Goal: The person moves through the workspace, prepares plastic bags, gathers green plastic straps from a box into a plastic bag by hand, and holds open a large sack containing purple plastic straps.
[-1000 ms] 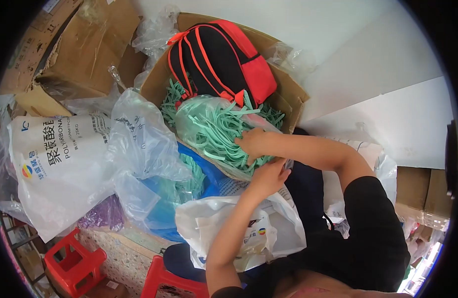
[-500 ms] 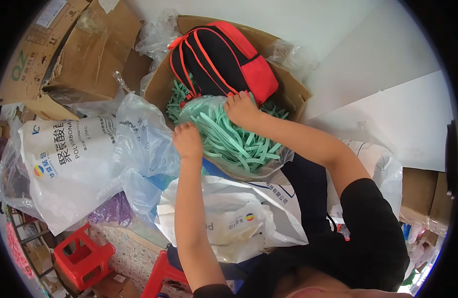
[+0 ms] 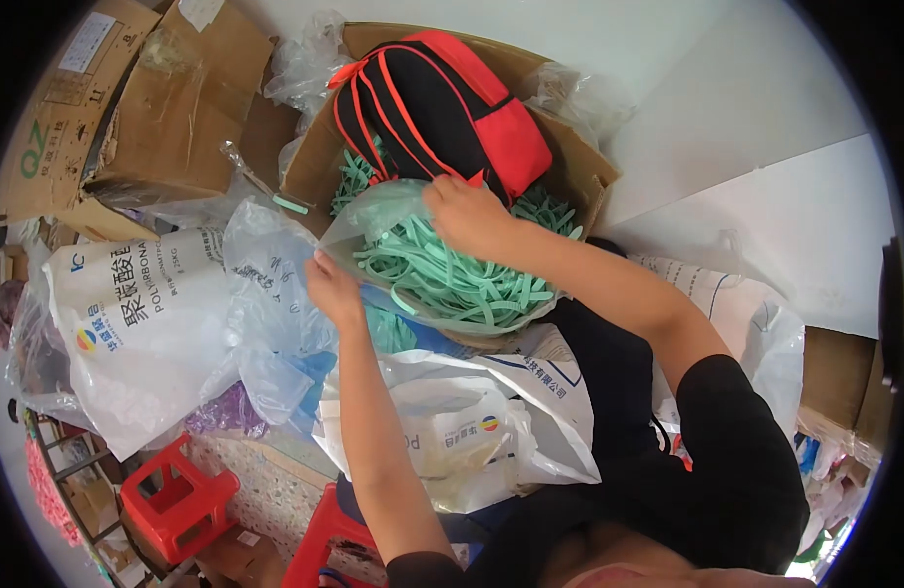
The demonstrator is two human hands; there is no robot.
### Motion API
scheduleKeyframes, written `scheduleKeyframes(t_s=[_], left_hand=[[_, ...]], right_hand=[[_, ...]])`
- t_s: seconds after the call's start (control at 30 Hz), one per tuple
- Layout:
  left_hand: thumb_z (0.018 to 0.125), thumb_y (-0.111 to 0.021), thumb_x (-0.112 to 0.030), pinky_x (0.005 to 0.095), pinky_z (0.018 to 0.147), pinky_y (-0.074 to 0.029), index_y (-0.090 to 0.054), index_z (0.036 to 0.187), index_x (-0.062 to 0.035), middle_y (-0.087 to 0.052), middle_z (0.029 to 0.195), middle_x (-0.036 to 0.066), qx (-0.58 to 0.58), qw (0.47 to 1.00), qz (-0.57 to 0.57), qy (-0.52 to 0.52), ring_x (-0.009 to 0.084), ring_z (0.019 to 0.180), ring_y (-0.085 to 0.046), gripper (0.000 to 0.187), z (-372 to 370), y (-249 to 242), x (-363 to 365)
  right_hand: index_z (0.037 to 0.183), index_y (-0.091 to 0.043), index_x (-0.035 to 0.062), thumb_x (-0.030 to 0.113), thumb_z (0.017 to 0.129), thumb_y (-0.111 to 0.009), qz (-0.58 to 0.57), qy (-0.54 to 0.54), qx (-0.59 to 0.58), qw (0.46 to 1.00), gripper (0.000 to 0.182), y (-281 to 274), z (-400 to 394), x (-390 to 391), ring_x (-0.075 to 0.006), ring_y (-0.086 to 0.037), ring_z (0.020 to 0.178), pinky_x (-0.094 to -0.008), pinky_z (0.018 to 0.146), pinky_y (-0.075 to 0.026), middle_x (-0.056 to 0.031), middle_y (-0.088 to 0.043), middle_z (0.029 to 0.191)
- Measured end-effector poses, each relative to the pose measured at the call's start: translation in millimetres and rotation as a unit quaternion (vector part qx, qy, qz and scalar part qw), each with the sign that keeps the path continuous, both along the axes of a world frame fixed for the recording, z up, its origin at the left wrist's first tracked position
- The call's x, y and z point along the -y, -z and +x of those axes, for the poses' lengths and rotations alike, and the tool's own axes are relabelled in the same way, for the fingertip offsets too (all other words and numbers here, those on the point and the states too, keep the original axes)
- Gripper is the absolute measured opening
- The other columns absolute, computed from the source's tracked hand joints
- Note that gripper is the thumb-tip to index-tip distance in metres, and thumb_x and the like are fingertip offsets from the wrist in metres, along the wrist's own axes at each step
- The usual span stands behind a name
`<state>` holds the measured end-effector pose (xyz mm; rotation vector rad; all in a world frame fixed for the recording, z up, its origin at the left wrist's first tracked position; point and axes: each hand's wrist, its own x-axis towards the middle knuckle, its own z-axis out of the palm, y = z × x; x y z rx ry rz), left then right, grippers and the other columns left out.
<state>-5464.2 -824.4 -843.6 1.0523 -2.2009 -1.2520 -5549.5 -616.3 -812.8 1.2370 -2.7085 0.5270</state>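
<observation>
A clear plastic bag [image 3: 346, 241] full of mint-green plastic strips [image 3: 462, 269] rests in front of me, against an open cardboard box. My left hand [image 3: 332, 287] is closed on the bag's left edge, with the film stretched from its fingertips. At the bag's far rim, my right hand [image 3: 462, 218] is closed with its fingers bent down on the film, just below a red and black backpack [image 3: 423, 118]. One loose green strip [image 3: 290, 205] shows apart from the rest, up and left of my left hand.
The cardboard box [image 3: 584, 176] holds the backpack and more green strips. Printed white sacks [image 3: 143, 333] lie at left and another sack [image 3: 452, 421] covers my lap. Red stools [image 3: 177, 500] stand at lower left; cartons [image 3: 177, 108] are stacked at upper left.
My left hand has moved left and slightly down, drawing the bag's edge outward so its mouth spreads wider. My right hand has shifted a little left. A loose green strip now shows at left.
</observation>
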Motion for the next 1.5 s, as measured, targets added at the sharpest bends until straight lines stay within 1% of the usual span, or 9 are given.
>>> scheduleKeyframes(t_s=[0.2, 0.4, 0.57, 0.67, 0.87, 1.1, 1.23, 1.37, 1.5], left_hand=[[0.096, -0.042, -0.028, 0.0398, 0.052, -0.036, -0.046, 0.073, 0.0006, -0.050, 0.060, 0.017, -0.045, 0.988, -0.136, 0.055, 0.0287, 0.052, -0.041, 0.037, 4, -10, -13], [0.096, -0.044, -0.027, 0.0384, 0.052, -0.036, -0.044, 0.071, -0.0003, -0.050, 0.061, 0.015, -0.053, 0.990, -0.123, 0.036, 0.0275, 0.052, -0.041, 0.036, 28, -9, -9], [0.092, -0.051, -0.031, 0.0354, 0.056, -0.042, -0.048, 0.080, -0.0017, -0.057, 0.064, 0.012, -0.027, 0.992, -0.109, 0.063, 0.0260, 0.058, -0.055, 0.032, 34, -12, -19], [0.088, -0.055, -0.038, 0.0333, 0.056, -0.046, -0.051, 0.091, -0.0019, -0.062, 0.067, 0.012, 0.173, 0.946, -0.234, 0.140, 0.0236, 0.061, -0.062, 0.036, 53, -11, -27], [0.089, -0.054, -0.040, 0.0266, 0.044, -0.041, -0.056, 0.078, -0.0008, -0.060, 0.058, 0.008, 0.191, 0.942, 0.225, 0.157, 0.0137, 0.046, -0.056, 0.041, 79, -4, -49], [0.095, -0.047, -0.032, 0.0224, 0.043, -0.032, -0.053, 0.065, -0.0040, -0.044, 0.048, -0.001, -0.028, 0.951, 0.272, 0.143, 0.0065, 0.044, -0.040, 0.042, 78, -30, -70], [0.095, -0.048, -0.032, 0.0230, 0.044, -0.032, -0.052, 0.063, -0.0042, -0.044, 0.048, -0.001, 0.003, 0.963, 0.219, 0.155, 0.0067, 0.044, -0.040, 0.042, 64, -22, -64], [0.094, -0.048, -0.032, 0.0238, 0.044, -0.033, -0.050, 0.061, -0.0046, -0.044, 0.048, 0.000, 0.032, 0.975, 0.184, 0.122, 0.0073, 0.044, -0.040, 0.043, 62, -19, -65], [0.094, -0.049, -0.032, 0.0237, 0.044, -0.034, -0.048, 0.059, -0.0052, -0.044, 0.047, 0.001, -0.003, 0.966, 0.231, 0.115, 0.0077, 0.044, -0.041, 0.044, 67, -13, -64]], right_hand=[[0.096, -0.053, -0.0036, 0.010, 0.072, -0.061, 0.033, 0.022, -0.019, 0.999, 0.029, 59, -41, 28, -0.0315, -0.063, 0.077, -0.0395, 0.060, -0.053, -0.0187, -0.061, 0.087], [0.091, -0.055, -0.0042, 0.014, 0.075, -0.058, 0.096, 0.119, 0.133, 0.979, 0.024, -9, -69, -6, -0.0327, -0.065, 0.075, -0.0422, 0.067, -0.051, -0.0166, -0.065, 0.075], [0.090, -0.059, 0.0006, 0.013, 0.078, -0.055, -0.100, 0.140, 0.170, 0.970, 0.017, -8, -67, -44, -0.0320, -0.064, 0.075, -0.0416, 0.067, -0.049, -0.0159, -0.065, 0.080], [0.091, -0.061, 0.0022, 0.016, 0.082, -0.054, -0.240, 0.141, 0.271, 0.922, 0.018, 4, -66, -45, -0.0290, -0.063, 0.073, -0.0387, 0.068, -0.048, -0.0146, -0.064, 0.080], [0.093, -0.062, 0.0016, 0.020, 0.085, -0.055, -0.299, 0.093, 0.344, 0.886, 0.021, 8, -67, -34, -0.0190, -0.060, 0.072, -0.0314, 0.068, -0.047, -0.0113, -0.063, 0.078], [0.098, -0.058, 0.0024, 0.020, 0.090, -0.054, -0.403, 0.071, 0.470, 0.782, 0.020, -15, -52, -20, -0.0053, -0.047, 0.064, -0.0216, 0.059, -0.040, -0.0002, -0.058, 0.078], [0.107, -0.054, 0.0012, 0.026, 0.087, -0.059, -0.220, -0.012, 0.593, 0.775, 0.033, -25, -54, -32, -0.0091, -0.054, 0.077, -0.0261, 0.069, -0.044, -0.0032, -0.057, 0.079], [0.116, -0.049, 0.0057, 0.029, 0.072, -0.073, -0.015, -0.127, 0.333, 0.934, 0.055, -3, -31, -62, -0.0257, -0.060, 0.083, -0.0382, 0.074, -0.047, -0.0089, -0.061, 0.083], [0.114, -0.052, 0.0073, 0.031, 0.066, -0.075, 0.315, -0.109, 0.291, 0.897, 0.058, -20, -3, -91, -0.0352, -0.060, 0.089, -0.0424, 0.076, -0.047, -0.0139, -0.062, 0.086]])
